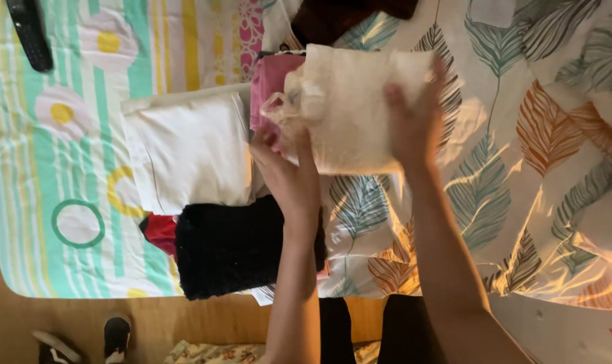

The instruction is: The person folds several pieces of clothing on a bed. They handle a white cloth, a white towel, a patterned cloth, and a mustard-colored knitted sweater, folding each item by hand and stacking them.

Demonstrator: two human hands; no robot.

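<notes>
A folded cream knitted garment (350, 108) is held up over the bed by both of my hands. My left hand (286, 168) grips its lower left corner, fingers curled under the fabric. My right hand (414, 118) clasps its right edge with the thumb on top. Under the garment's left side lies a pink folded cloth (269, 81). A folded white cloth (191, 148) sits to the left, and a folded black knit (232, 246) lies below it, partly behind my left forearm.
A leaf-patterned sheet (522, 155) covers the right of the bed, a striped green and yellow one (63, 168) the left. A black remote (29, 34) lies top left. A red cloth (161, 232) peeks beside the black knit. Shoes (83, 340) stand on the wooden floor.
</notes>
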